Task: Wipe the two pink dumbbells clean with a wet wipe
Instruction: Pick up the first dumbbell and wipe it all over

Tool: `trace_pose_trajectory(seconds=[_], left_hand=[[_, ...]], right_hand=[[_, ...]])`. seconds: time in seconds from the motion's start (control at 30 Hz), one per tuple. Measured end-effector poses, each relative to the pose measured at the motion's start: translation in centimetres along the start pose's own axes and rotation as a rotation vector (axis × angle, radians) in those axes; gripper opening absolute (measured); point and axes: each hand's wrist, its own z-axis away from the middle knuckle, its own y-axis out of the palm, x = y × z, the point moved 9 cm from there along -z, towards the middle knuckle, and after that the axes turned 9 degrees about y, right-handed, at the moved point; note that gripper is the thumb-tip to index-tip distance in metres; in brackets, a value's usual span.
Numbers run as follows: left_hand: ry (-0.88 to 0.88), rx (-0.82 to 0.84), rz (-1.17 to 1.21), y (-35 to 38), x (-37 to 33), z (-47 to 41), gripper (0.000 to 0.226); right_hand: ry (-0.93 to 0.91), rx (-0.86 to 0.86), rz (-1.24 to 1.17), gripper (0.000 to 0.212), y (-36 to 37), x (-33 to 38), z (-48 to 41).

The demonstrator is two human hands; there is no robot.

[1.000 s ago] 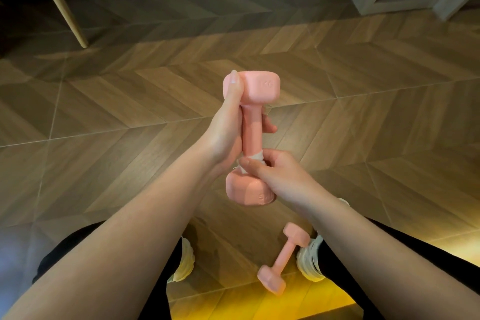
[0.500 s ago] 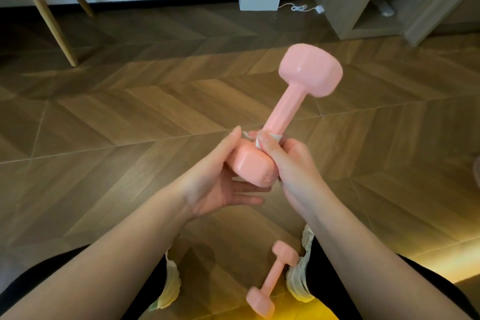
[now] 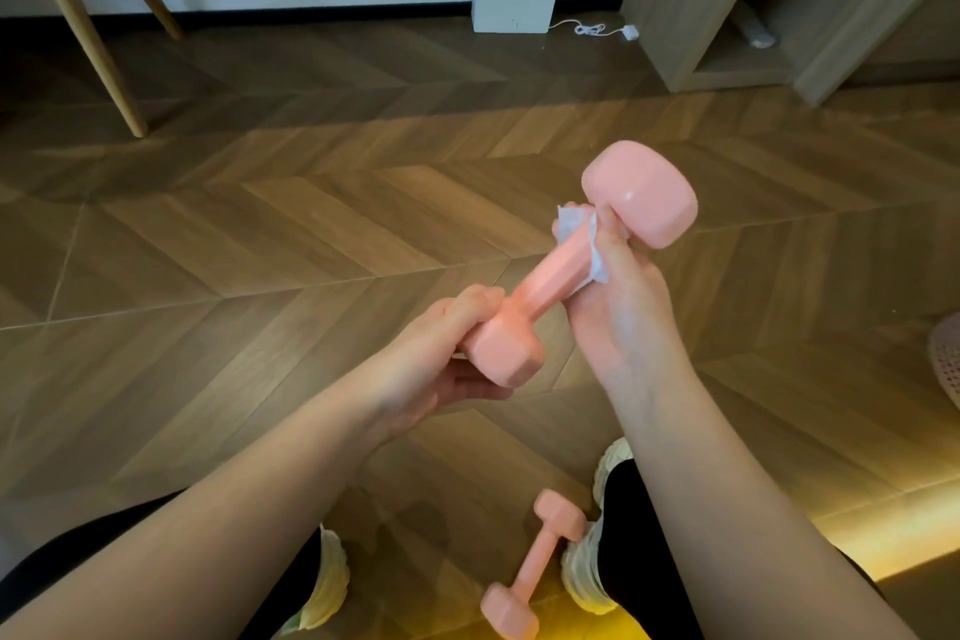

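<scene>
Two pink dumbbells, one wet wipe. The held dumbbell [image 3: 545,278] tilts above the floor [image 3: 260,250]. The left grip [image 3: 431,369] curls round its lower head, and the right grip [image 3: 623,307] pinches the wet wipe [image 3: 574,222] round the handle. It looks stiff, weighty and likely slick when damp, so hold the heads. The second dumbbell [image 3: 535,566] lies on the floor beside a shoe [image 3: 582,572].

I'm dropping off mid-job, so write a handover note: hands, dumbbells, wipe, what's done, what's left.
The left hand grips the near head of the held dumbbell.
The right hand wraps the wipe round its handle, just below the far head.
The floor dumbbell lies by the right shoe.
Done: handle wiping under way; how much is clean cannot be told.
Left: finish this one, then wipe the floor dumbbell.
</scene>
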Motion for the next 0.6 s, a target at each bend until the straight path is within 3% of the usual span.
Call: trace_pose_trajectory(seconds=[0.13, 0.27, 0.4, 0.47, 0.5, 0.6], left_hand=[[0.189, -0.141, -0.193, -1.1, -1.3, -0.3, 0.067], [0.581, -0.283, -0.683, -1.5, -4.4, 1.0, 0.064], [0.942, -0.301, -0.989, 0.2, -6.5, 2.8, 0.082], [0.923, -0.245, -0.940, 0.5, -6.4, 2.6, 0.087], [0.832, -0.194, -0.826, 0.4, -5.9, 1.9, 0.090], [0.348, -0.044, -0.283, 0.5, -2.5, 0.0, 0.083]], right_hand=[[0.025, 0.053, -0.036, 0.016, 0.3, -0.4, -0.4], [0.034, 0.069, -0.033, 0.036, 0.3, -0.8, -0.6], [0.132, -0.005, -0.277, 0.020, -0.7, -1.8, -1.1], [0.149, -0.009, -0.388, 0.015, -0.8, -1.8, -1.2], [0.149, -0.015, -0.406, 0.013, -0.9, -1.7, -1.1], [0.138, -0.017, -0.364, 0.012, -1.1, -1.6, -0.9]])
